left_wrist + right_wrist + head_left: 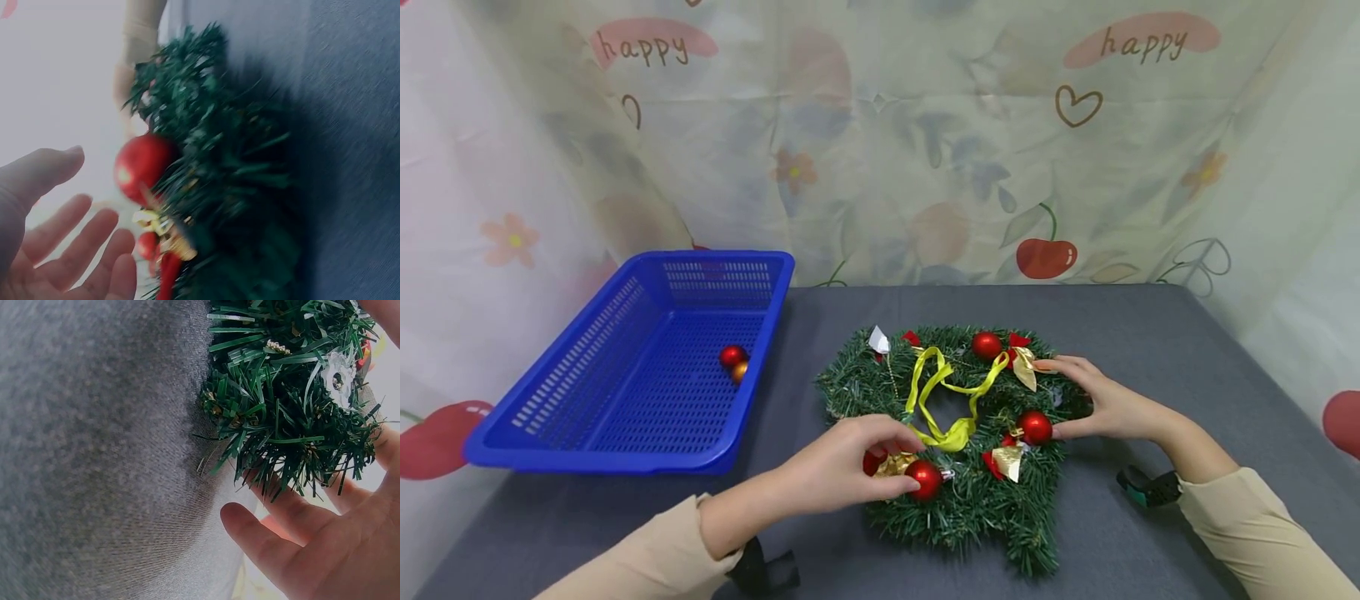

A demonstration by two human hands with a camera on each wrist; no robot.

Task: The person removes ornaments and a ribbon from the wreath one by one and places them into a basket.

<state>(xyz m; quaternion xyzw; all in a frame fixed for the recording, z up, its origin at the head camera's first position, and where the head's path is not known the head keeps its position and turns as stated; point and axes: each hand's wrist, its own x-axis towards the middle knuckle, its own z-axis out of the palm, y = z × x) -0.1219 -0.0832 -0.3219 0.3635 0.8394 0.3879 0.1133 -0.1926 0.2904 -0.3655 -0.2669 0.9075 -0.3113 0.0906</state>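
A green artificial wreath [955, 517] lies on the table, decorated with red balls, red-and-gold bows and a yellow ribbon [957, 437]. My left hand [842, 467] hovers over its front left part, thumb beside a red ball ornament [928, 481]. In the left wrist view, the fingers [69, 234] are loosely bent, with a gap between them and the red ball [144, 167]. At the wreath's right edge, my right hand [1116, 406] spreads its fingers near a gold bow [1024, 367] and another red ball [1035, 427]. The right wrist view shows extended fingers [262, 544] against the greenery.
A blue plastic basket [681, 462] stands on the left, holding a red ball [732, 357] and a gold ball [740, 372]. Grey cloth covers the table [1120, 325]. A patterned curtain [880, 167] hangs behind it.
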